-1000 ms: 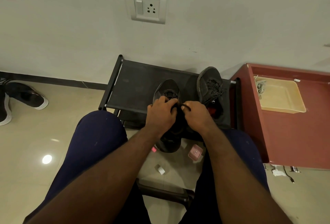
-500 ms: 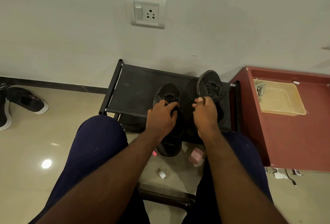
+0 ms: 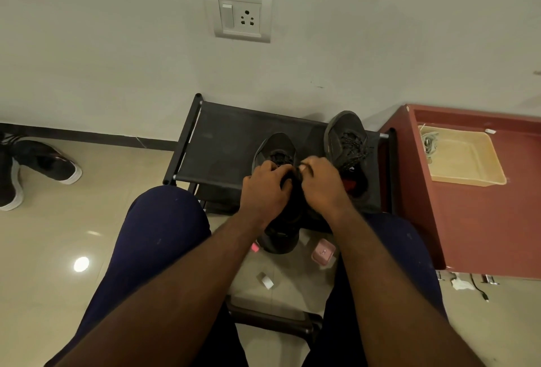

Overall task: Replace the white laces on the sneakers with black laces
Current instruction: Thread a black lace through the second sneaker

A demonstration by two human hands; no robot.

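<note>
**Left hand (image 3: 265,188) and right hand (image 3: 325,183) close together on the near sneaker's lacing**

The left hand is curled over the top of the near sneaker (image 3: 275,147). The sneaker lies on the bench (image 3: 228,144) with its toe toward the wall and its heel past the bench's front edge. The fingers grip the upper, but just what they pinch is hidden. The right hand touches the left, with thumb and fingers closed on a short dark strand, evidently the black lace (image 3: 300,167).

The other sneaker (image 3: 345,132) stands at the right end of the bench and shows dark lacing over its whole visible throat, so it looks finished. Pale laces (image 3: 429,142) lie in a beige tray (image 3: 468,181) on the red cabinet (image 3: 483,220) just right of the bench. That suggests the removal is done for both sneakers. What seems left is finishing the threading or the knot on the near sneaker. The hands cover how many eyelets remain.

The bench is a black frame with a dark fabric top. It is set against a pale wall (image 3: 117,59), below a socket (image 3: 241,17). The floor (image 3: 58,235) is glossy beige tile. Well to the left of the bench lies a pair of dark shoes (image 3: 44,161) with white soles. In front of the bench, between the person's knees, sits a small pink box (image 3: 323,252).
</note>
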